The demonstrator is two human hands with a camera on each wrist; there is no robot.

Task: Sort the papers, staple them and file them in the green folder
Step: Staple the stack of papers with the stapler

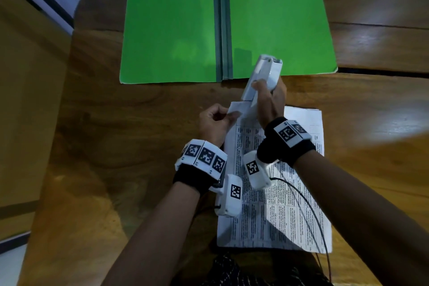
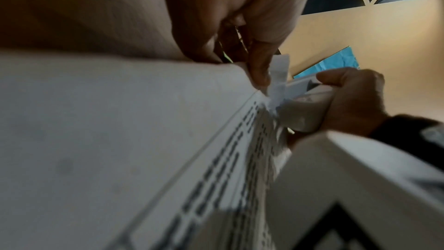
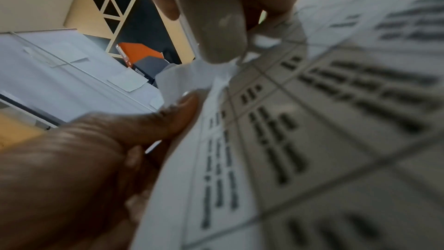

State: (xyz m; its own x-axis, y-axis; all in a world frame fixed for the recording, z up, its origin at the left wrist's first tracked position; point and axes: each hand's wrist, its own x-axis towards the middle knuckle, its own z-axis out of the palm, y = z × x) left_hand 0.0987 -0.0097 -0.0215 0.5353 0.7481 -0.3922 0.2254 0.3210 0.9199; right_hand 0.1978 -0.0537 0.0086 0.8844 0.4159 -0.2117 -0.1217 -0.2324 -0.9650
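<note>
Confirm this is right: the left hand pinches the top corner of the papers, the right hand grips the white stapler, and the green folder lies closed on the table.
Not quite: the green folder lies open, both covers flat, as the head view shows. The left hand does pinch the papers' corner, and the right hand grips the white stapler.

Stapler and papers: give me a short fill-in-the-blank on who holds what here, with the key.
1. The right hand grips the ____.
2. The left hand pinches the top left ____ of the papers.
3. The folder lies ____ on the table, beyond the papers.
4. The folder's colour is ____.

Missing words: stapler; corner; open; green
</note>
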